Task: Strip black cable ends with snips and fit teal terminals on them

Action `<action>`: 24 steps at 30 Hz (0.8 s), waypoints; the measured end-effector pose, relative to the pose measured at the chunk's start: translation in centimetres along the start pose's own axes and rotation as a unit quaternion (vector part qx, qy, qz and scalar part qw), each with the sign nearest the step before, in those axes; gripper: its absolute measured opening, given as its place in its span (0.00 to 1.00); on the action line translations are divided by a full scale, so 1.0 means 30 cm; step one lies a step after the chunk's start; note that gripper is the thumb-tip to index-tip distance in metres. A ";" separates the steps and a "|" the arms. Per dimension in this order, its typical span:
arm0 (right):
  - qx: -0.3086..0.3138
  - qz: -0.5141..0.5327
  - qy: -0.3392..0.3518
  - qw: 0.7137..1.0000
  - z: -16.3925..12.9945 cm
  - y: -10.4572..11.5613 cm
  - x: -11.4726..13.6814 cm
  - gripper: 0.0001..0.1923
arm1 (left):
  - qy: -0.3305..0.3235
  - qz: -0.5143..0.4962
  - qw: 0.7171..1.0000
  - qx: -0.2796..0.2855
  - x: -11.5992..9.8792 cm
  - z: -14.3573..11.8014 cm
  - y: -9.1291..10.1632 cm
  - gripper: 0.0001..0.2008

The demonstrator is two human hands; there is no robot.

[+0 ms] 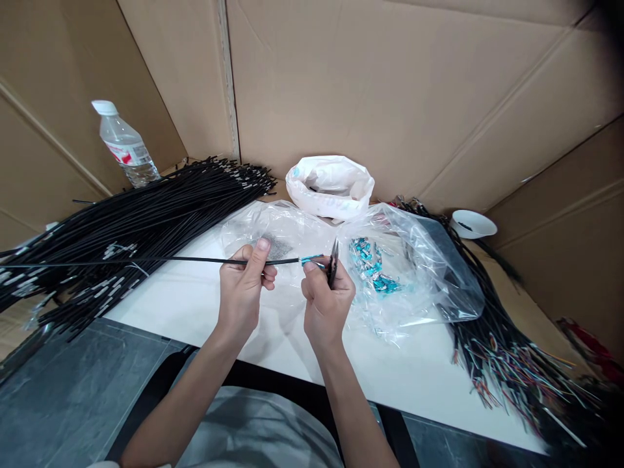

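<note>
Hands meet over the middle of the table (380,374), both working on one item. Left hand (241,283): thumb and forefinger pinch a black cable (199,259) a little way back from its end; remaining fingers curl loosely. Cable runs level from the left edge, passing in front of a cable pile (175,208), through the left grip to its tip between the two hands. Right hand (327,296): fingers are curled around a dark pointed tool (333,263), point upward; thumb lies against the blue wires (310,259) that emerge from the sheath. Whether the thumb truly pinches the wires or only rests on them cannot be told. Tool tips appear clear of the wires. Step in hand, judged: handling and sorting the bared end, wires held out ahead of the sheath. Next move, judged, calls for a steady left pinch and fine right-hand control, since the exposed length is short and the tool shares the same fingers. Surroundings: clear bag (439,292) at right with blue scraps (370,263) inside; grey bits (277,247) on clear plastic behind the left hand; white bag (319,205) standing open beyond; second cable bundle (507,364), colored ends fanned out, at far right.
</note>
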State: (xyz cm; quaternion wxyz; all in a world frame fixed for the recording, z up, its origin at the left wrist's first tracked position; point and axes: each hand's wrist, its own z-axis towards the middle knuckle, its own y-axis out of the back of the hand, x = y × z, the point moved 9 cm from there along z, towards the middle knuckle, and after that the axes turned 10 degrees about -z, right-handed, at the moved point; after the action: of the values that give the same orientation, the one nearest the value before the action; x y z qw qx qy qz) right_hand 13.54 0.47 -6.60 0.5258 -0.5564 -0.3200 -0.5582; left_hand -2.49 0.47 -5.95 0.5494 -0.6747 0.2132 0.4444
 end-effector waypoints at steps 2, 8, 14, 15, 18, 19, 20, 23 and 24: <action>-0.008 0.000 0.004 1.000 0.005 0.006 0.002 0.09 | 0.012 -0.006 1.000 -0.009 0.002 0.002 -0.001 0.27; -0.080 -0.081 0.051 0.992 0.086 0.169 0.101 0.11 | 0.039 -0.038 0.997 -0.046 0.005 0.027 0.021 0.29; -0.105 -0.533 0.159 0.824 0.222 0.406 0.288 0.11 | 0.046 -0.045 0.998 -0.029 0.015 0.032 0.025 0.25; -0.101 -0.596 0.148 0.783 0.241 0.437 0.285 0.12 | 0.045 -0.045 0.998 -0.024 0.016 0.032 0.022 0.25; -0.082 -0.700 0.101 0.702 0.280 0.504 0.240 0.13 | 0.036 -0.043 0.998 -0.017 0.017 0.032 0.014 0.24; -0.079 -0.715 0.093 0.689 0.286 0.514 0.225 0.13 | 0.034 -0.042 0.998 -0.015 0.018 0.032 0.011 0.24; -0.080 -0.723 0.089 0.681 0.290 0.521 0.214 0.12 | 0.033 -0.042 0.998 -0.014 0.019 0.033 0.009 0.23; -0.102 -0.714 0.084 0.687 0.288 0.521 0.201 0.10 | 0.036 -0.042 0.998 -0.006 0.021 0.032 0.001 0.23; -0.113 -0.696 0.081 0.704 0.283 0.516 0.202 0.11 | 0.038 -0.040 0.998 -0.002 0.021 0.032 -0.001 0.24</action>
State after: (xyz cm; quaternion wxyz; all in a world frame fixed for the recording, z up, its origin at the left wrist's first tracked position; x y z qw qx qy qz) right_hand 31.61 3.32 -2.83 -0.0550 -0.1833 -0.5067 -0.8406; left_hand -2.49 1.51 -6.45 0.5570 -0.6999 0.2060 0.3968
